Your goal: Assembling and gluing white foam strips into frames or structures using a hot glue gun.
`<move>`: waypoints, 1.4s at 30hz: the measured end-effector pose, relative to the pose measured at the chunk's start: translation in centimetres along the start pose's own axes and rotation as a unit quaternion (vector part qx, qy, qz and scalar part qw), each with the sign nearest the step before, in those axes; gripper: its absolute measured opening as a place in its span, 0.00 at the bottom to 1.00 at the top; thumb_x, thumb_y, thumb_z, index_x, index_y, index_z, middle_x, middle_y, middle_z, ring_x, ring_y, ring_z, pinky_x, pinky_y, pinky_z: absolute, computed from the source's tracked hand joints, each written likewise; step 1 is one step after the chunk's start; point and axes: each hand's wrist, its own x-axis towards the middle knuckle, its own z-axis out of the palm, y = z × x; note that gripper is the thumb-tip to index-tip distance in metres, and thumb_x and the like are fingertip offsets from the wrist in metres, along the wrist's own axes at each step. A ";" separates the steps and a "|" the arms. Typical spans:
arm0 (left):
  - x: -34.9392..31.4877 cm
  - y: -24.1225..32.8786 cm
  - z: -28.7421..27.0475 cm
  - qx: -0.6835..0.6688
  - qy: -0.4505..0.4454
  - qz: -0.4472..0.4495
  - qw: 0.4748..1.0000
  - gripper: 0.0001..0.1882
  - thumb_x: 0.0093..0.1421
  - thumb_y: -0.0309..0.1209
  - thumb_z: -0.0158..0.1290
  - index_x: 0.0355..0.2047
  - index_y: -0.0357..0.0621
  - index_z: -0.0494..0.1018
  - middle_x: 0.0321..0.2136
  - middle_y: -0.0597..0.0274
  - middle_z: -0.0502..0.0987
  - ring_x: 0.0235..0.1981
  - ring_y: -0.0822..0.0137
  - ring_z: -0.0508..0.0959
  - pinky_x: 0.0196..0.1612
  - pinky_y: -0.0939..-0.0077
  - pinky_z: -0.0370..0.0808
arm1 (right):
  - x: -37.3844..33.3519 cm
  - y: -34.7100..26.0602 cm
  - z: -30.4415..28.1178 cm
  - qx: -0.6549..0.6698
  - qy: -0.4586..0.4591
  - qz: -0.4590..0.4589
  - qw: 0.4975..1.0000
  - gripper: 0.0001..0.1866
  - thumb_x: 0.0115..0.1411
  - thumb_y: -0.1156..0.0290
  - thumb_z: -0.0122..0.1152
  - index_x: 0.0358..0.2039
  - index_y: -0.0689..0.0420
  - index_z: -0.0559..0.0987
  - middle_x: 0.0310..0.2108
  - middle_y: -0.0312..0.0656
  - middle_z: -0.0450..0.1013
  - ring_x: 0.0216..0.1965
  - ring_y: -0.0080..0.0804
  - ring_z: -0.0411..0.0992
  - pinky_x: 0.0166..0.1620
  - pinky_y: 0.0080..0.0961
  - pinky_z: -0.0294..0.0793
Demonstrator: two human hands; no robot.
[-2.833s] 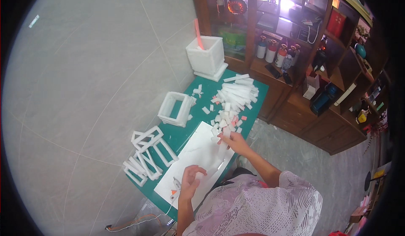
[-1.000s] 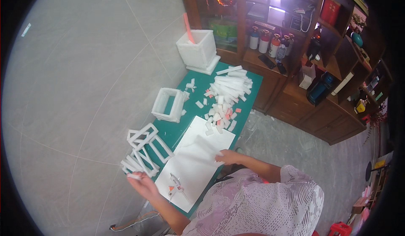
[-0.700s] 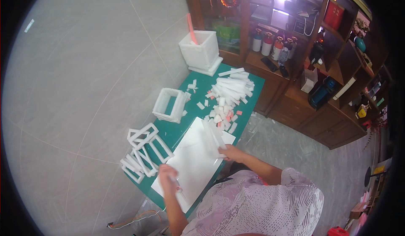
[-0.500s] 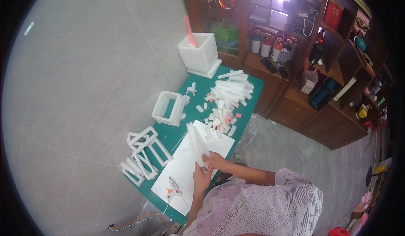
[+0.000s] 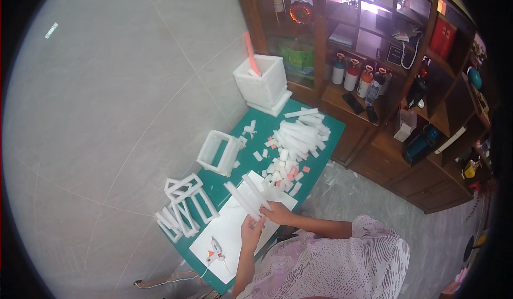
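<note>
Over the white board (image 5: 206,245) I hold two white foam strips, spread apart at their far ends. My left hand (image 5: 250,231) is closed on the near end of the left foam strip (image 5: 240,198). Fingers of my right hand (image 5: 278,213) are wrapped round the near end of the right foam strip (image 5: 256,189). Both hands are close together, and their fingertips partly hide the strip ends. A hot glue gun (image 5: 215,253) with orange parts and a white cord lies on the board, left of my left hand.
On the green table (image 5: 214,184) stand an open foam frame box (image 5: 219,152) and a white foam bin (image 5: 262,82) with a pink strip. Foam frames (image 5: 184,203) are stacked at left. Loose strips (image 5: 302,133) and small offcuts (image 5: 283,168) lie right. A wooden cabinet (image 5: 342,128) stands behind.
The two strips, close together before, now stand apart, one in each hand. The left strip has swung to the left. The whole view has shifted slightly.
</note>
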 end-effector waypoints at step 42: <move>5.7 2.6 14.2 0.047 0.037 -0.005 0.998 0.12 0.56 0.27 0.53 0.40 0.36 0.72 0.22 0.68 0.73 0.23 0.78 0.69 0.27 0.83 0.64 | 1.6 0.4 -19.4 0.328 -0.326 0.103 0.880 0.16 0.60 0.71 0.52 0.48 0.58 0.65 0.28 0.34 0.63 0.26 0.19 0.61 0.27 0.15 0.61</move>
